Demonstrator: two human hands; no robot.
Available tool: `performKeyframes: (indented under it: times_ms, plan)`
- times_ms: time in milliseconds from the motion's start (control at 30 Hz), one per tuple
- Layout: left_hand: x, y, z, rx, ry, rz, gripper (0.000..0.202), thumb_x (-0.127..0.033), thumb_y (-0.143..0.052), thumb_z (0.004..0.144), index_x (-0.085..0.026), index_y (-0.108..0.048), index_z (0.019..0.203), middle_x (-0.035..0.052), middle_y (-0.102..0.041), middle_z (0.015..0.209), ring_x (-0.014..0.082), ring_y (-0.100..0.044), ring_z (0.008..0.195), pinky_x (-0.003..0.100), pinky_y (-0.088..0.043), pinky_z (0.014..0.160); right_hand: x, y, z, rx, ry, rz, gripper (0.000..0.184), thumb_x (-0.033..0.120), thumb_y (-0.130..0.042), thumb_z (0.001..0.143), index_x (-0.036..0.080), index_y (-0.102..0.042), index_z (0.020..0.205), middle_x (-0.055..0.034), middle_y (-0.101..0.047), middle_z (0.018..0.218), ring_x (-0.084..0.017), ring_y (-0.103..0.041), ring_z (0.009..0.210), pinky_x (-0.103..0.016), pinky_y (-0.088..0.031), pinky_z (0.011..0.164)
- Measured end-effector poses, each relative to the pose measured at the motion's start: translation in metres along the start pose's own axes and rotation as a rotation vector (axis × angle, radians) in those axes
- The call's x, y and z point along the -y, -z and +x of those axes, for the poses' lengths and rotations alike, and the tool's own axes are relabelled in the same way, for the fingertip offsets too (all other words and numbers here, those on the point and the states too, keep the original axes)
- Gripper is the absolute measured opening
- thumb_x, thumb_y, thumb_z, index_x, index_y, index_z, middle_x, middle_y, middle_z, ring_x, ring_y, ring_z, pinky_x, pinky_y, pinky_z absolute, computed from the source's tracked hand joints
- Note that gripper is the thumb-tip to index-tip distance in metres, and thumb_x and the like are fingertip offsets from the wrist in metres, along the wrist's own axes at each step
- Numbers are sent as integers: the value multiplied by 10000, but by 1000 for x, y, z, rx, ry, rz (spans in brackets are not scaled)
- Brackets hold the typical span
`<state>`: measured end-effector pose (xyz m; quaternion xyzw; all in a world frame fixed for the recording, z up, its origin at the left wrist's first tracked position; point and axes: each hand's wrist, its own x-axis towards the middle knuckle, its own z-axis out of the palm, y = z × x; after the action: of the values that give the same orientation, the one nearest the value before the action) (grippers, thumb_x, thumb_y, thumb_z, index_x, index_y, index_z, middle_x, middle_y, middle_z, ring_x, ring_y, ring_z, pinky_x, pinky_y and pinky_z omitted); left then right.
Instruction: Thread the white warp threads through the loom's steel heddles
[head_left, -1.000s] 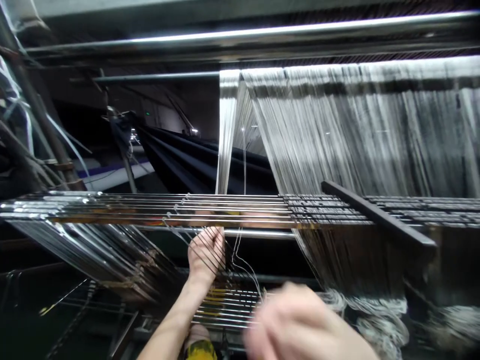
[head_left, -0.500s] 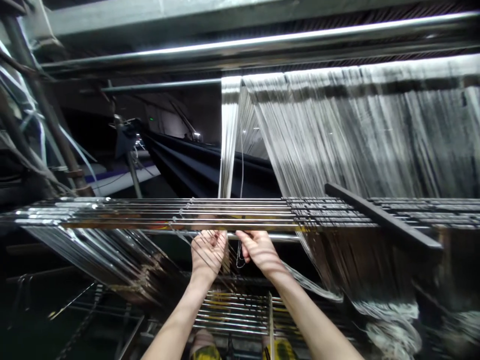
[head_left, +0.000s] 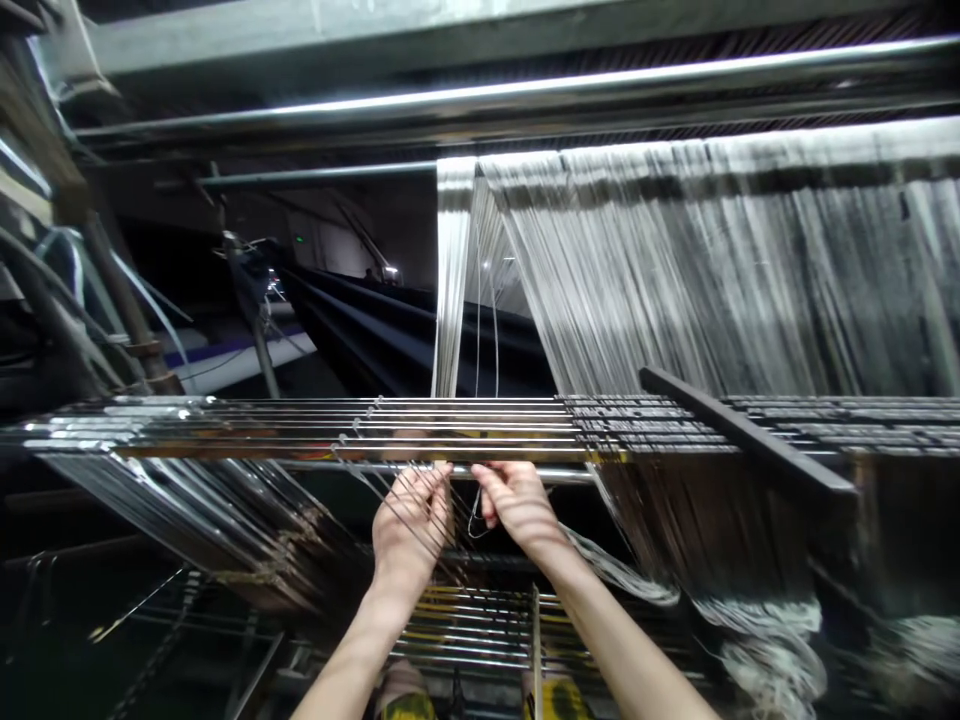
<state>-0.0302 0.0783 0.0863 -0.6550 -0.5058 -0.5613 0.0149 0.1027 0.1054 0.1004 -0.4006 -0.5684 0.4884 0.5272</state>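
As left hand (head_left: 409,535), right hand (head_left: 519,505) flank thread loop (head_left: 474,522), loom rod (head_left: 571,476) above

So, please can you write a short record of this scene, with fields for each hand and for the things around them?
left hand: the left hand is raised behind thin wires, fingertips at a steel rod
right hand: the right hand has fingertips at the same rod
between hands: a loop of fine pale thread hangs; whether it is held, cannot tell
above: white warp threads
right side: a black bar
lower right: bunched pale yarn
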Motion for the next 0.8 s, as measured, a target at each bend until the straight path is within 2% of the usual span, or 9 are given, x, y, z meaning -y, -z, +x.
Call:
performKeyframes:
  times_ms: [100,200,267,367,433,567,633,733,800]
  plan:
    - [0,-1,0,-5,-58,139,257,-163,-450,779,-196,-686,874,61,-707,835,193,-647,783,325,-529,758,2,-5,5,67,-8,4,273,389,-562,657,132,-627,719,66,-443,314,-74,-364,248,-187,-309,293]
    - [-2,-5,1,-5,-117,186,282,-158,-429,803,-183,-663,957,66,-703,906,186,-642,846,307,-515,798,2,6,1,-8,15,8,324,428,-525,677,122,-621,722,90,-381,294,-61,-320,239,-178,-268,286]
    - [-2,-8,2,2,-146,217,282,-183,-464,790,-177,-642,1009,70,-691,966,206,-618,932,327,-487,863,0,16,-5,-52,34,1,374,432,-518,678,101,-634,809,96,-374,296,-61,-312,241,-177,-268,286]
    - [2,-10,6,-4,-127,267,243,-175,-505,760,-193,-660,947,70,-703,920,233,-609,950,370,-449,916,0,22,-11,-85,70,-19,450,423,-531,680,73,-635,943,95,-385,302,-71,-323,248,-185,-295,289]
    - [5,-9,8,7,-112,265,233,-147,-499,759,-201,-666,912,63,-708,902,225,-622,915,373,-457,903,2,17,-10,-77,75,-30,427,409,-527,696,83,-643,946,90,-392,307,-73,-332,253,-187,-306,295]
    - [8,-5,8,28,-61,226,222,-152,-490,761,-173,-668,892,75,-715,881,236,-647,856,406,-500,839,8,-1,0,64,20,-53,295,328,-523,715,127,-667,876,73,-437,325,-79,-383,272,-188,-345,319]
    - [7,-8,4,29,-42,209,235,-171,-455,793,-150,-666,895,91,-719,875,226,-660,834,386,-513,823,10,-5,3,74,15,-70,246,300,-518,729,128,-675,806,63,-445,323,-80,-394,275,-187,-351,326]
    - [2,-23,-10,38,-49,182,303,-190,-416,828,-134,-605,1059,124,-679,1030,221,-636,941,365,-490,865,8,5,-1,-11,19,-100,253,297,-496,762,118,-675,754,72,-382,292,-66,-331,252,-178,-296,304]
    - [-3,-36,-21,78,-7,86,411,-201,-462,809,-145,-483,1216,134,-628,1132,236,-598,1018,390,-465,893,4,18,-5,-64,36,-153,261,310,-509,764,120,-678,823,49,-467,360,-60,-305,251,-187,-270,286]
